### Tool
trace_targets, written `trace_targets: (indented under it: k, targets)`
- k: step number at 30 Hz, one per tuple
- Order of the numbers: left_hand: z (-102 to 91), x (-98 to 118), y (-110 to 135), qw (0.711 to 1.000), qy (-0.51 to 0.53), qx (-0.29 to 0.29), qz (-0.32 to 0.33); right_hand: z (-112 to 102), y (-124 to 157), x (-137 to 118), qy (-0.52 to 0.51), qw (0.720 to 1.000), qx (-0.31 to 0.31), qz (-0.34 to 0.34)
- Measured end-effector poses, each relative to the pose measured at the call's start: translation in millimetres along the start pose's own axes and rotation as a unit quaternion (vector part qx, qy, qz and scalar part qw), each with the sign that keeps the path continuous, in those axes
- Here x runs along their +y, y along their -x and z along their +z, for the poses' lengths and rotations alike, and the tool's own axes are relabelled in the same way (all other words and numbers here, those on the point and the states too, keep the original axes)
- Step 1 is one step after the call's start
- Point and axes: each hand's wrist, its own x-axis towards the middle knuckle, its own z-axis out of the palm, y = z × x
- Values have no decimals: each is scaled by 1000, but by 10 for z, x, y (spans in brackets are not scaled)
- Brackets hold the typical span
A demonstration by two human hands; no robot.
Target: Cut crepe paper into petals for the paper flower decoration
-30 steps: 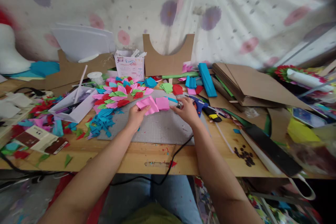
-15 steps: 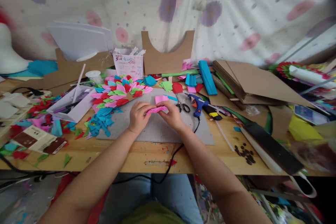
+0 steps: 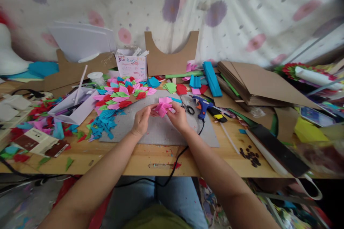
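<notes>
pinching folded pink paper (image 3: 163,106) between them, the left hand (image 3: 143,118) and right hand (image 3: 177,117) hold it over the grey mat (image 3: 158,134). scissors (image 3: 187,107) and a blue glue gun (image 3: 203,105) lie toward the mat's right side; blue paper scraps (image 3: 102,125) heap at its left edge.

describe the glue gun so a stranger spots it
On the wooden table, find the grey mat. Along its right side, past the right hand and black-handled scissors, lies the glue gun: blue and pistol-shaped, unlike the yellow-and-black tool beside it.
</notes>
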Motion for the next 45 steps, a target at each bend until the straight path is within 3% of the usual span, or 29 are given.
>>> trace_targets:
  k: [3,7,12,15,22,27,32,37,40,45]
  targets:
    - [33,-25,-11,998,-53,24,-28,13,4,19,-18,1000,-11,6]
    - [51,-17,-36,986,-152,67,-17,53,11,56,-38,999,-25,15]
    - [61,-39,-69,974,-164,137,75,116,4,122,-116,992,-45,29]
    - [68,-43,-78,967,-185,126,122,132,-4,136,-142,988,-47,35]
    - [32,71,-88,963,-216,57,150,107,-9,97,-140,988,-56,44]
    - [30,85,-60,986,-144,11,88,104,-23,101,-143,986,-60,67]
    - [114,35,-61,975,-210,51,44,121,-28,130,-134,987,-59,69]
    - [129,-51,-92,983,-146,106,-45,129,-21,151,-117,988,-75,66]
    - [92,-62,-107,987,-80,99,-102,128,-16,153,-145,983,-89,74]
    - [46,-18,-109,988,-60,77,-120,94,-1,115,-174,977,-102,67]
